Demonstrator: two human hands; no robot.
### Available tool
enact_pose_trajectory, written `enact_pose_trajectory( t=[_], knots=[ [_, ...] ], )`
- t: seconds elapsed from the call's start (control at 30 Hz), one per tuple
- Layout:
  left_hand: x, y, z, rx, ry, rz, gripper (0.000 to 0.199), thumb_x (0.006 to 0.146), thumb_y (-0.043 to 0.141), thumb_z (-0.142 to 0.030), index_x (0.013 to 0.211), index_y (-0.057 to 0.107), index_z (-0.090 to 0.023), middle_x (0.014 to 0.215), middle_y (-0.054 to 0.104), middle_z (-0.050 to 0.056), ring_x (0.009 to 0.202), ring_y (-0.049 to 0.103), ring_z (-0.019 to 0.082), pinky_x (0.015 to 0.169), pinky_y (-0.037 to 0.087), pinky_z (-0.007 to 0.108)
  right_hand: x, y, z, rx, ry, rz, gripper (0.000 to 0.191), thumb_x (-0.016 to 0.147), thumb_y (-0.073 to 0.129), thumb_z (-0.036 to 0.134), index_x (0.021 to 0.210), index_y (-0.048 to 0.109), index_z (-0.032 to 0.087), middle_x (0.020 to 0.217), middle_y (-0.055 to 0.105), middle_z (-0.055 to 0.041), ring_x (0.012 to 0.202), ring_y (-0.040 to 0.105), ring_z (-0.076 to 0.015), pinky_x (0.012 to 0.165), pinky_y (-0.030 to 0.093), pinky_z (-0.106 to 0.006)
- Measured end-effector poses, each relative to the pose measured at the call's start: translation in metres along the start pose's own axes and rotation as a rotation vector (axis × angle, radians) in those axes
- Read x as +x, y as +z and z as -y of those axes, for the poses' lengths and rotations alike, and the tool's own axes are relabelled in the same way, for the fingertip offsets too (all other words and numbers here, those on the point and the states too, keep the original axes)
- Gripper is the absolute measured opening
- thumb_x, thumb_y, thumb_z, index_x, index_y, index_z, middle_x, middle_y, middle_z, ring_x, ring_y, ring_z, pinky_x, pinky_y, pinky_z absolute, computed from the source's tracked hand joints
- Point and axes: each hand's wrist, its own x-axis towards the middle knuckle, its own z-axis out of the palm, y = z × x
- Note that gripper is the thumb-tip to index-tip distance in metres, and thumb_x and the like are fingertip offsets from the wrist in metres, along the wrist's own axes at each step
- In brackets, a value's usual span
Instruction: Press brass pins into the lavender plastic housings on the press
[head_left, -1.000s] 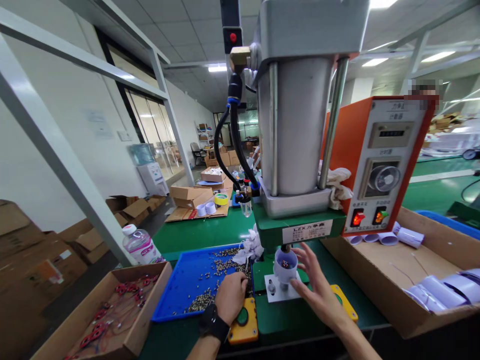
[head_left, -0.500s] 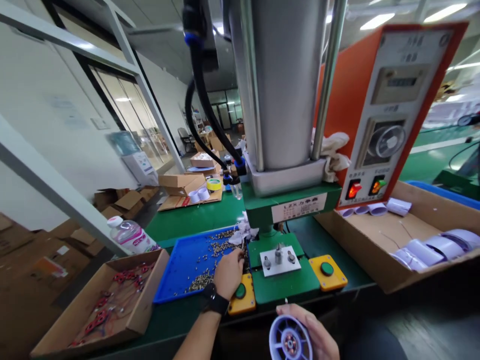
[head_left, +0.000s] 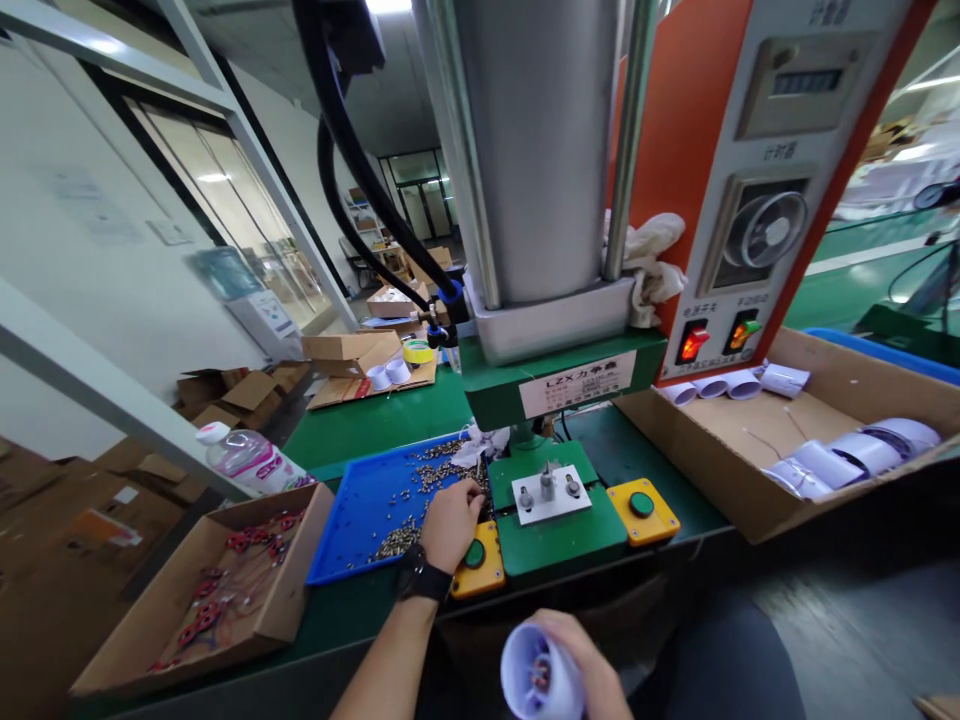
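Note:
My left hand [head_left: 450, 522], with a black watch on the wrist, reaches over the right end of a blue tray [head_left: 367, 500]. Its fingers are bunched together by the small metal parts [head_left: 401, 540] strewn there; what they hold, if anything, is hidden. Low in the view, my right hand [head_left: 581, 655] is wrapped round a white plastic fan housing [head_left: 517, 675]. The housing's open end faces me, tilted, and copper-coloured windings show inside. Between and beyond the hands, a metal plate fixture [head_left: 551, 495] with an upright pin is bolted to the green press base [head_left: 559, 550].
Yellow boxes with green push buttons [head_left: 641, 505] flank the press. A cardboard box [head_left: 281, 610] of red wired parts stands left, near a bottle [head_left: 251, 460]. To the right, another carton [head_left: 750, 500] holds white tubes, below an orange control box [head_left: 682, 170].
My right hand has turned the housing, from its spoked end showing to its open end, and shifted left. My left hand stays at the tray with fingers bunched. The view has shifted slightly.

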Motion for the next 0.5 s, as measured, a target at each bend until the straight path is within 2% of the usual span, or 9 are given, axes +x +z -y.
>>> enact_pose_trajectory(
  t=[0.07,0.13,0.17,0.23,0.3,0.4,0.5],
  knots=[
    [0.002,0.0,0.001,0.005,-0.001,-0.002,0.016,0.086,0.052,-0.02,0.084,0.067,-0.02,0.086,0.073,0.003,0.08,0.064,0.016,0.072,0.042,0.025,0.008,-0.001,-0.031,0.032,0.335,-0.066,0.068,0.053,0.075,0.059,0.109,0.06,0.023,0.089,0.068,-0.0078,0.077,0.067,-0.0283,0.067,0.054,-0.04],
    [0.003,0.001,0.002,0.009,-0.001,-0.003,0.017,0.086,0.051,-0.019,0.085,0.067,-0.02,0.088,0.073,0.004,0.081,0.064,0.017,0.074,0.042,0.025,0.024,-0.008,-0.057,0.082,0.648,-0.162,0.073,0.052,0.07,0.066,0.11,0.056,0.023,0.067,0.062,-0.0002,0.051,0.058,-0.0184,0.047,0.046,-0.03],
    [0.003,0.0,0.002,0.011,0.0,-0.004,0.017,0.086,0.05,-0.019,0.085,0.068,-0.02,0.089,0.073,0.004,0.082,0.064,0.017,0.074,0.042,0.025,0.034,-0.014,-0.065,0.1,0.729,-0.203,0.072,0.054,0.067,0.068,0.111,0.054,0.024,0.061,0.057,0.003,0.046,0.053,-0.0152,0.043,0.042,-0.027],
    [0.004,-0.001,0.002,0.014,0.002,-0.008,0.018,0.086,0.05,-0.019,0.086,0.068,-0.021,0.091,0.074,0.003,0.085,0.065,0.017,0.076,0.042,0.026,0.054,-0.025,-0.074,0.111,0.719,-0.241,0.07,0.058,0.063,0.067,0.112,0.053,0.025,0.059,0.053,0.005,0.047,0.051,-0.0134,0.044,0.039,-0.024],
    [0.005,-0.002,0.002,0.015,0.006,-0.009,0.019,0.086,0.049,-0.02,0.087,0.068,-0.021,0.091,0.074,0.003,0.086,0.065,0.018,0.077,0.043,0.026,0.069,-0.035,-0.073,0.13,0.697,-0.255,0.064,0.059,0.063,0.063,0.11,0.054,0.026,0.064,0.055,0.0039,0.054,0.054,-0.0141,0.048,0.04,-0.024],
    [0.008,-0.006,0.002,0.011,0.01,-0.012,0.019,0.086,0.049,-0.019,0.087,0.068,-0.021,0.091,0.074,0.004,0.087,0.066,0.02,0.077,0.044,0.027,0.08,-0.045,-0.059,0.149,0.652,-0.224,0.051,0.059,0.066,0.052,0.102,0.059,0.025,0.079,0.061,0.0008,0.07,0.059,-0.0166,0.056,0.044,-0.026],
    [0.009,-0.008,0.0,0.008,0.007,-0.019,0.019,0.086,0.049,-0.019,0.088,0.068,-0.02,0.092,0.075,0.005,0.088,0.067,0.021,0.077,0.044,0.028,0.076,-0.05,-0.034,0.163,0.63,-0.105,0.047,0.05,0.072,0.031,0.094,0.063,0.021,0.079,0.064,0.0003,0.079,0.06,-0.0198,0.065,0.045,-0.028]
  ],
)
